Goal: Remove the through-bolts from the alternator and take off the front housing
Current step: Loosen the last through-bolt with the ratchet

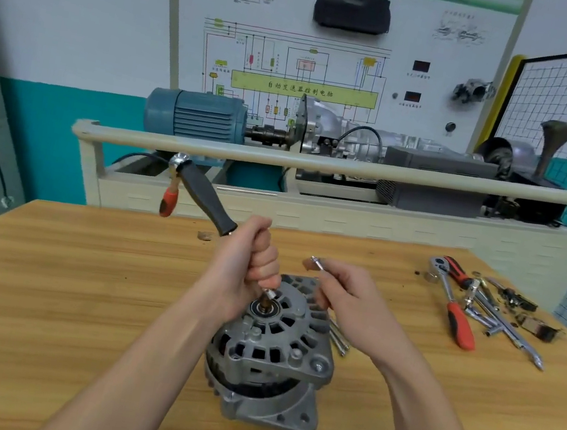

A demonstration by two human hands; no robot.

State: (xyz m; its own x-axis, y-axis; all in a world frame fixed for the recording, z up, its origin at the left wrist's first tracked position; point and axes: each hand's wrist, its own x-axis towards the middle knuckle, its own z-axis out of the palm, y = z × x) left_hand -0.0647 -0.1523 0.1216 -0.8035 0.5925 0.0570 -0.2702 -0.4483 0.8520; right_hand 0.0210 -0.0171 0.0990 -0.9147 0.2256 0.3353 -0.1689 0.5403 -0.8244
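Black rubber covers the handle of the tool (208, 198) that slants up toward the far left, its chrome end raised over the wooden bench (58, 271). The left hand (248, 257) is curled in a fist around the tool's lower end, just above the alternator's central shaft (265, 302); the tool's tip appears to sit at the shaft, probably to steady the unit or to work at its centre (which of the two cannot be told).

The alternator (269, 355) stands near the middle of the bench with its front housing (277, 330) facing up, still seated on the body, so the housing looks not yet removed.

To the right, the right hand (353, 301) pinches a slim through-bolt (317, 263) between its fingertips, holding it clear of the housing's far edge, seemingly a bolt drawn out and about to be set aside. More long bolts (339, 340) lie on the bench just beside the alternator, under that wrist, kept close so they stay together.

Far right, a red-handled ratchet (453, 303) and loose sockets and extensions (497, 318) lie spread within reach.
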